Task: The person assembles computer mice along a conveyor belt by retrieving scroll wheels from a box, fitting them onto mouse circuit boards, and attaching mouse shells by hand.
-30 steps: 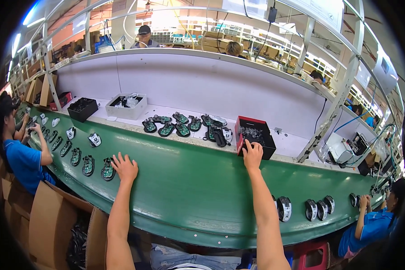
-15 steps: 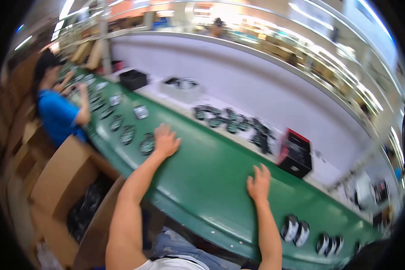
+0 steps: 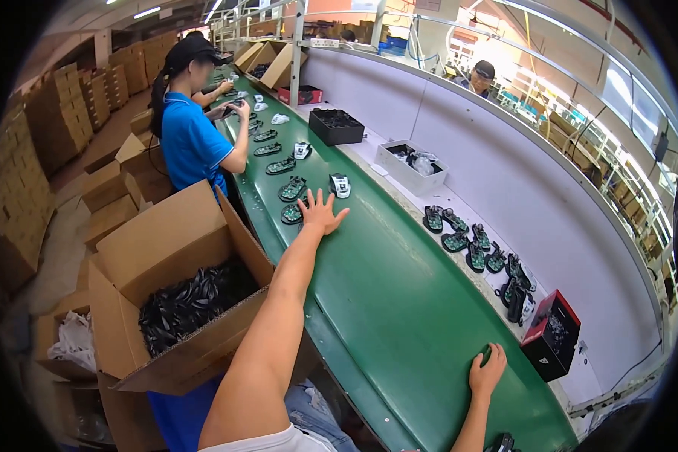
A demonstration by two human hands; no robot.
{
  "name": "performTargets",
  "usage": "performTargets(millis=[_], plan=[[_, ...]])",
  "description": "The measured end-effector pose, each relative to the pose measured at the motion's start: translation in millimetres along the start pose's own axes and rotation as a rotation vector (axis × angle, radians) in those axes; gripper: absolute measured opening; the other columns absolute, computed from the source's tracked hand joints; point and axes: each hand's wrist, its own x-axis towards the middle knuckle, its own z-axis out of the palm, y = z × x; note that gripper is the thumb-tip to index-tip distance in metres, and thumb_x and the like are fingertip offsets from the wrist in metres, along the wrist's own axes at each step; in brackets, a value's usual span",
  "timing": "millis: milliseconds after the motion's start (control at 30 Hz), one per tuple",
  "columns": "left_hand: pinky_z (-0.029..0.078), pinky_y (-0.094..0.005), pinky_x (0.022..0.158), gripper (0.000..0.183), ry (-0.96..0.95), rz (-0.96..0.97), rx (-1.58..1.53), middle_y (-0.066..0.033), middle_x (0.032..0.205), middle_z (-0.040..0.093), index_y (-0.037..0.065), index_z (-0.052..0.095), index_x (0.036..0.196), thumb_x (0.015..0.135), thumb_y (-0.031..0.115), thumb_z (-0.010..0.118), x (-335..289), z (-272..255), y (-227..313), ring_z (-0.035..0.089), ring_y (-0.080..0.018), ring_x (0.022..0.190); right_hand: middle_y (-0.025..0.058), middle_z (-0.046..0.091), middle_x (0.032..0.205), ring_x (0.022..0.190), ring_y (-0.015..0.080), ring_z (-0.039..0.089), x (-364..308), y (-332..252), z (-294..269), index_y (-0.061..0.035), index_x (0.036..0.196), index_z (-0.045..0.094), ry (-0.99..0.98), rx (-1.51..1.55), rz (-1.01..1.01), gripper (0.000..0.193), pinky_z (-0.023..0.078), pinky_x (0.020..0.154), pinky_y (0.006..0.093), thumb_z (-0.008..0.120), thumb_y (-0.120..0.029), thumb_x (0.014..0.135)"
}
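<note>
My left hand (image 3: 322,215) reaches out over the green conveyor belt (image 3: 384,264), its fingers spread. Its fingertips are at the edge of a black oval shell with a green circuit board (image 3: 291,214), partly covered by the hand. Whether they touch it I cannot tell. Just beyond lies another such shell (image 3: 292,188), with a white and black cover piece (image 3: 340,185) to its right. Near the belt's right side, my right hand (image 3: 488,371) hovers or rests with fingers loosely bent and apart, and I see nothing held in it.
Along the ledge lie several circuit-board shells (image 3: 476,258), a white box (image 3: 412,167) and a black-red box (image 3: 551,336). An open carton of black parts (image 3: 181,279) stands at my left. Farther up, a person in a blue shirt (image 3: 192,143) works at the belt.
The view has swung left. My left hand remains beside the nearest circuit-board shell, fingers now spread wider. My right hand is lower in the picture, its fingers more bent.
</note>
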Motion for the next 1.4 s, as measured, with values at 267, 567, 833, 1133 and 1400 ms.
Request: performTargets(millis=[267, 567, 833, 1133, 1400], plan=[[0.004, -0.0661, 0.117, 0.091, -0.018, -0.232, -0.036, -0.0171, 0.166, 0.010, 0.022, 0.023, 0.159, 0.089, 0.080, 0.030, 31, -20, -32, 0.003, -0.0433, 0.152, 0.0205, 0.052, 0.136, 0.128, 0.0391, 0.046, -2, 7, -2, 0.0009, 0.124, 0.057, -0.017, -0.034, 0.017, 0.041, 0.037, 0.108, 0.0483, 0.062, -0.011, 0.085], [0.008, -0.0663, 0.117, 0.088, -0.135, -0.212, -0.075, -0.0141, 0.167, 0.008, 0.019, 0.035, 0.154, 0.091, 0.079, 0.027, 23, -16, -35, 0.004, -0.0426, 0.152, 0.0206, 0.052, 0.136, 0.128, 0.0392, 0.046, 1, 7, -5, 0.0010, 0.125, 0.057, -0.041, -0.053, 0.030, 0.041, 0.037, 0.108, 0.0481, 0.060, -0.012, 0.086], [0.018, -0.0615, 0.118, 0.093, -0.230, -0.054, -0.071, -0.0139, 0.162, 0.026, 0.018, 0.032, 0.155, 0.087, 0.080, 0.037, 2, -37, -41, 0.023, -0.0370, 0.149, 0.0202, 0.053, 0.135, 0.127, 0.0395, 0.046, -5, 24, -2, 0.0000, 0.125, 0.057, -0.015, 0.005, 0.022, 0.041, 0.037, 0.109, 0.0479, 0.062, -0.013, 0.085], [0.037, -0.0427, 0.114, 0.083, -0.304, 0.059, 0.035, -0.0221, 0.148, 0.046, 0.002, 0.044, 0.145, 0.090, 0.064, 0.053, 1, -69, -94, 0.045, -0.0348, 0.136, 0.0200, 0.054, 0.134, 0.127, 0.0392, 0.047, -6, 26, -2, -0.0001, 0.124, 0.057, 0.028, 0.095, 0.014, 0.043, 0.038, 0.108, 0.0480, 0.065, -0.012, 0.083], [0.028, -0.0617, 0.114, 0.099, -0.386, 0.016, 0.164, -0.0207, 0.160, 0.024, 0.020, 0.035, 0.154, 0.078, 0.081, 0.055, -17, -63, -63, 0.031, -0.0481, 0.142, 0.0194, 0.055, 0.133, 0.127, 0.0384, 0.047, -5, 21, -5, -0.0009, 0.124, 0.057, 0.029, 0.081, 0.044, 0.044, 0.038, 0.108, 0.0475, 0.066, -0.011, 0.082]])
